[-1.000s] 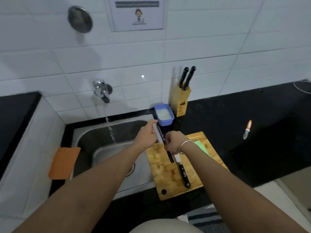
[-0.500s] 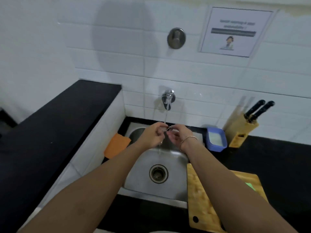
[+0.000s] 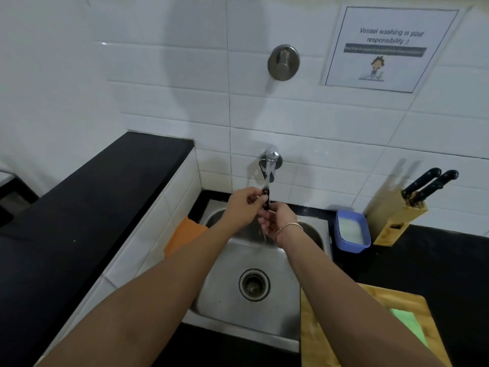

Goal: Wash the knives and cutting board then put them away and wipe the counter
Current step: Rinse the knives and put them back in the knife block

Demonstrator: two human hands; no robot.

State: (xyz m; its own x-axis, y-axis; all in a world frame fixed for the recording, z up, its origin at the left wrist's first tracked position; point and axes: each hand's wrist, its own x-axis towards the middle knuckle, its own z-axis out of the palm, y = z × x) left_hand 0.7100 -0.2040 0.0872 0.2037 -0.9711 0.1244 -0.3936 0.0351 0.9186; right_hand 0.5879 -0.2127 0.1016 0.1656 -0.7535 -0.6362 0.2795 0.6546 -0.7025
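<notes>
At the bottom right of the frame the wooden cutting board [image 3: 344, 327] lies on the black bench [image 3: 436, 260] beside the sink [image 3: 230, 295], a green cloth [image 3: 408, 323] on it; more of the board showed half a second ago, and a second ago a second knife lay on it, now out of view. Both forearms reach up the middle of the frame over the sink. The left hand [image 3: 244, 209] pinches the dark handle of the knife [image 3: 266, 198], which stands nearly upright under the running tap [image 3: 271, 165]; earlier it was held flatter, over the board. The right hand [image 3: 277, 221] curls round its lower part, hiding the blade. An orange cloth [image 3: 182, 234] lies at the sink's left edge. Toward the right, a blue tub [image 3: 350, 231] and a knife block [image 3: 397, 215] with two black handles stand against the tiled wall.
</notes>
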